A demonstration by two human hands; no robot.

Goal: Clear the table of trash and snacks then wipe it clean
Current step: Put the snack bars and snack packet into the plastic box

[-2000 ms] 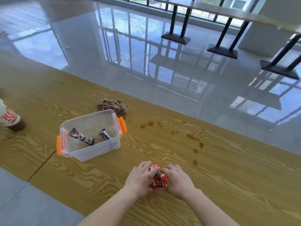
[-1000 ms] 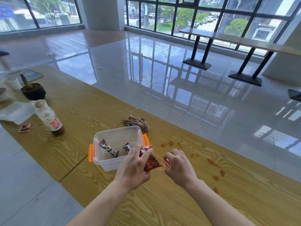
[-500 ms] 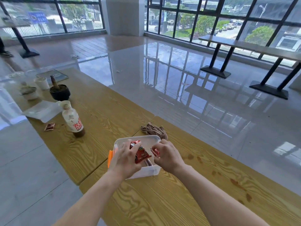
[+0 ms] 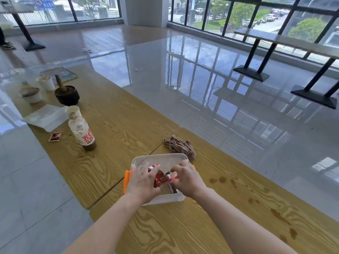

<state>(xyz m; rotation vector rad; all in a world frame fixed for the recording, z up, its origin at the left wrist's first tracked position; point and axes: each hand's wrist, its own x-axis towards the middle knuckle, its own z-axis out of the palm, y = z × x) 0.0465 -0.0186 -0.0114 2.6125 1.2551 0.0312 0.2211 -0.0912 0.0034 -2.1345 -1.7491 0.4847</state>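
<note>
On the near end of the wooden table [image 4: 128, 125], a clear bin [image 4: 159, 155] is sitting w/ a brown cloth [image 4: 180, 146] touching its far right corner. Left hand [image 4: 143, 182] & right hand [image 4: 187, 180] are hovering over the bin, fingers of both clamping a red snack packet [image 4: 162, 177] btwn them.
</note>
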